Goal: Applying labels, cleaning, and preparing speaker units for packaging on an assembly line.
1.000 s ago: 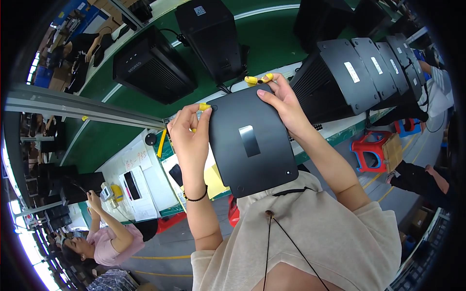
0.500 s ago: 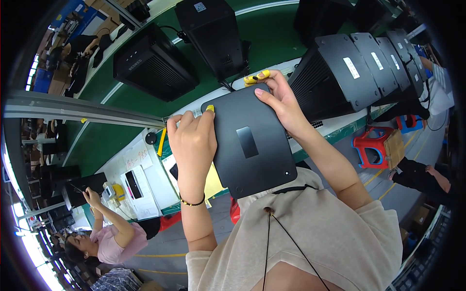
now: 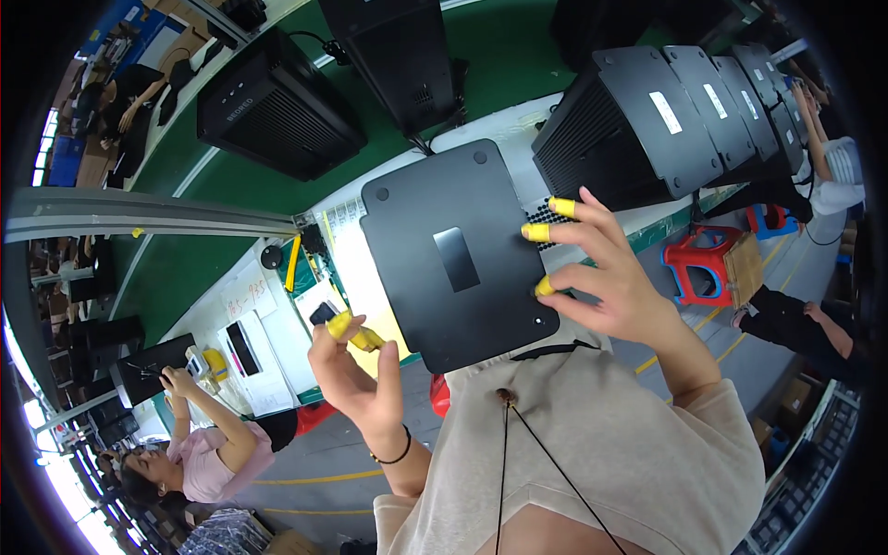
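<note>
Presently, black panel (image 3: 407,268) lies flat side up at the desk's (image 3: 647,218) near edge, its lower end close to the shirt (image 3: 610,435); its support is hidden. Change noted: half a second ago both hands were on its upper end; now both are off it, leaving the two round pads (image 3: 480,157) in plain view. Judgement: handling of those corners has paused; neither hand grips the panel firmly. Right hand (image 3: 615,287): fingers spread apart at the panel's right edge, lowest taped tip apparently touching. Left hand (image 3: 356,375): off the panel, fingers curled; cannot tell whether thumb and nearest fingertip meet. Beyond, black boxes (image 3: 638,111) line the desk's right end.
</note>
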A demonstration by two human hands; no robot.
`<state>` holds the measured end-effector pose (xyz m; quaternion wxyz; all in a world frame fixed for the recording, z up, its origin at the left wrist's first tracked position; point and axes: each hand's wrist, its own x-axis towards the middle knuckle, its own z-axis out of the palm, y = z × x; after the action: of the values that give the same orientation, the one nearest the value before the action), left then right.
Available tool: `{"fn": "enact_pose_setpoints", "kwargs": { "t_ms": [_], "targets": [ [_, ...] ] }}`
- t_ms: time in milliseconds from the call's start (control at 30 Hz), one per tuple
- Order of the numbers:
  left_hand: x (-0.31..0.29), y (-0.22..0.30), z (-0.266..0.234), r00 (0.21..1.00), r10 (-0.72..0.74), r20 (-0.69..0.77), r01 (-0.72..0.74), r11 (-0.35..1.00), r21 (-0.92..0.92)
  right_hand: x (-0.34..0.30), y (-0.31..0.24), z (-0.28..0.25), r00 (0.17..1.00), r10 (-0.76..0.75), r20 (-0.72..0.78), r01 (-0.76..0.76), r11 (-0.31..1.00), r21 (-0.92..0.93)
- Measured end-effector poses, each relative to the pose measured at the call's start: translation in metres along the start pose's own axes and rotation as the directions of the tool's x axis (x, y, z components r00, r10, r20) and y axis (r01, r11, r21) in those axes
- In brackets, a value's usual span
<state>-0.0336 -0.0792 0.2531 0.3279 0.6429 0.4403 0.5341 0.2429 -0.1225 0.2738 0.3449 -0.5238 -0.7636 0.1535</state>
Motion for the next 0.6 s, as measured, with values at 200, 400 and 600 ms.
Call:
{"fn": "enact_pose_setpoints", "kwargs": {
  "t_ms": [200,400,600],
  "targets": [
    [-0.022,0.005,-0.011,0.991,-0.048,0.123,0.044,0.999,0.032,-0.012,-0.011,-0.003,0.983,0.043,0.177,-0.052,0.998,0.048],
    [-0.030,0.015,-0.013,0.981,-0.110,0.159,0.102,0.993,0.054,-0.016,-0.013,0.004,0.991,-0.052,0.123,0.069,0.988,-0.135],
    [-0.029,0.019,-0.013,0.958,-0.138,0.250,0.080,0.970,0.228,-0.032,-0.006,0.013,0.990,-0.103,0.091,0.112,0.989,-0.097]
  ]
}}
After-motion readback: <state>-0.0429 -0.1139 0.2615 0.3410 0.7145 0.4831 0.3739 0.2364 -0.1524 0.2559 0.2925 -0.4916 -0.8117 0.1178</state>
